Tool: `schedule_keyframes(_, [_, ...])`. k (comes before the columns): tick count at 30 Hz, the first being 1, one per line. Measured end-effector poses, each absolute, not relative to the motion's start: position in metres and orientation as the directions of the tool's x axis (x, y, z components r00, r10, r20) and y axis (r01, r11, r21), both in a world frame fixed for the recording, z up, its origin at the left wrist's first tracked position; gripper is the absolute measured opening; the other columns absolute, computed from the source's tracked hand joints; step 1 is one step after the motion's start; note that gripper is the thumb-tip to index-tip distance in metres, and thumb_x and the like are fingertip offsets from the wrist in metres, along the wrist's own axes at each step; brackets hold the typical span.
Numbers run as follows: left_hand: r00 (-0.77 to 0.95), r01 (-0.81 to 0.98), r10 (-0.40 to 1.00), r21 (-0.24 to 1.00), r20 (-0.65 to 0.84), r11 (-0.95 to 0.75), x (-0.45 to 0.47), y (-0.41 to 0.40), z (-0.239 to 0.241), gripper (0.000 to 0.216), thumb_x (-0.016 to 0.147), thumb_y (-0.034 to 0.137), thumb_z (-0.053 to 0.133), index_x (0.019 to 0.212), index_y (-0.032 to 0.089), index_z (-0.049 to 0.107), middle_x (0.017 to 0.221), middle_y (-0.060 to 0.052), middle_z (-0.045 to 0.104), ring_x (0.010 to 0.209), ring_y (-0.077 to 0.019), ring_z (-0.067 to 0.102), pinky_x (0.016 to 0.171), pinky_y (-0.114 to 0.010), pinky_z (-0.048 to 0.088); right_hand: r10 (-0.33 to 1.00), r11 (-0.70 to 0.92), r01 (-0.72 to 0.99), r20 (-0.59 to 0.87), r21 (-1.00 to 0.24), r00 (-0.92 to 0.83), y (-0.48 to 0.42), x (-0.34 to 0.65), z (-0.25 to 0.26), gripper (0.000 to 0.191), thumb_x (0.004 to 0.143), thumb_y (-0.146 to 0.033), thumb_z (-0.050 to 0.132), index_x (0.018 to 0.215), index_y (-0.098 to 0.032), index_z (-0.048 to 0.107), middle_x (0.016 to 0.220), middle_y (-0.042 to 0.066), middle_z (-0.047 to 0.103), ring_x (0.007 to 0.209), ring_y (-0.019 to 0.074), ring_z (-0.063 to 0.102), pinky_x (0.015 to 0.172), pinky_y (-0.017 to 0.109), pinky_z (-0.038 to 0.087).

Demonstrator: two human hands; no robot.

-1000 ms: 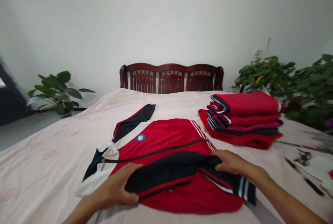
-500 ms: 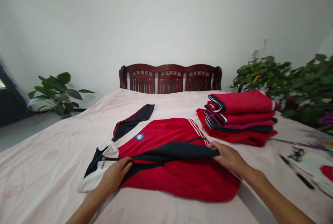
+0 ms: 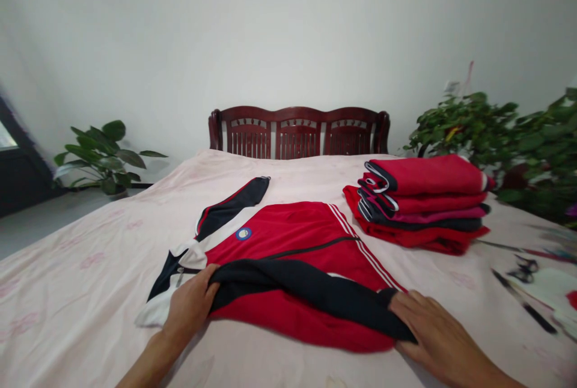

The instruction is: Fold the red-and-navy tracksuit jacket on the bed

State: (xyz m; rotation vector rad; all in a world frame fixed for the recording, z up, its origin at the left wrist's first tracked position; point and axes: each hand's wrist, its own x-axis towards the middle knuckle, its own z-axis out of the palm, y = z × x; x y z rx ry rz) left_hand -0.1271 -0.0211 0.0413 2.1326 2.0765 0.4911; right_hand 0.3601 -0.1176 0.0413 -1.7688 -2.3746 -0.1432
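Two bare hands work a red jacket point(image 3: 288, 238) spread flat on a bed point(image 3: 90, 268) covered in a pale pink sheet. The jacket lies at the centre of the view, its white and navy collar toward 9 o'clock and white stripes running along its edge toward 3 o'clock. A dark navy sleeve point(image 3: 311, 289) is folded across the jacket's near side, slanting from 9 o'clock down toward 4 o'clock. The left hand point(image 3: 189, 310), at 7 o'clock, curls its fingers around the sleeve's shoulder end beside the collar, gripping the fabric. The right hand point(image 3: 428, 331), at 4 o'clock, lies open and flat, palm down, fingertips touching the sleeve's cuff end at the jacket's lower corner. The jacket's other sleeve point(image 3: 234, 205) stretches away toward 11 o'clock. At 2 o'clock, just beside the jacket, sits a stack of folded clothes point(image 3: 424, 205), red and navy. Scissors point(image 3: 523, 271) and a pen point(image 3: 523, 307) lie at 3 o'clock. A wooden bench point(image 3: 297, 133) stands beyond the bed at 12 o'clock, with potted plants point(image 3: 101, 157) at either side
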Motion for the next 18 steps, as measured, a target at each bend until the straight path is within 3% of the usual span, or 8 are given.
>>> schedule_keyframes(6, [-0.023,0.935,0.960,0.345,0.281,-0.079,-0.145,-0.016,0.050,0.040,0.096,0.026,0.030,0.124,0.029,0.058,0.108,-0.001,0.075,0.098,-0.0217,0.070,0.082,-0.029,0.047,0.931,0.246,0.969,0.277,0.001,-0.237,-0.089,0.361,0.080,0.028,0.069,-0.017,0.063,0.095,-0.026,0.066,0.094,0.005,0.070,0.091,0.0250,0.061,0.085,0.038,0.043])
schedule_keyframes(9, [-0.089,0.955,0.946,0.298,0.311,-0.008,-0.150,-0.010,0.060,0.040,0.097,0.026,0.030,0.127,0.030,0.057,0.108,0.000,0.074,0.096,-0.0218,0.069,0.079,-0.029,0.047,0.911,0.151,0.984,0.374,0.092,-0.175,-0.055,0.350,0.108,0.017,0.078,-0.021,0.059,0.093,-0.024,0.065,0.091,0.007,0.068,0.090,0.0262,0.060,0.083,0.038,0.041])
schedule_keyframes(12, [-0.081,0.976,0.954,0.218,0.287,0.017,-0.150,-0.004,0.063,0.037,0.098,0.028,0.033,0.126,0.031,0.058,0.117,-0.001,0.070,0.105,-0.0216,0.067,0.078,-0.028,0.048,0.912,0.131,0.980,0.371,0.147,-0.177,-0.020,0.337,0.102,0.019,0.085,-0.019,0.051,0.097,-0.021,0.065,0.096,0.010,0.068,0.094,0.0273,0.058,0.084,0.038,0.040])
schedule_keyframes(18, [0.018,0.995,0.981,0.090,0.194,-0.036,-0.155,-0.003,0.044,0.031,0.098,0.031,0.040,0.113,0.025,0.066,0.114,-0.006,0.067,0.113,-0.0226,0.061,0.093,-0.033,0.046,0.962,0.134,0.989,0.246,-0.055,-0.117,0.014,0.336,0.047,0.037,0.078,-0.009,0.051,0.110,-0.020,0.067,0.115,0.009,0.067,0.108,0.0234,0.057,0.094,0.033,0.041])
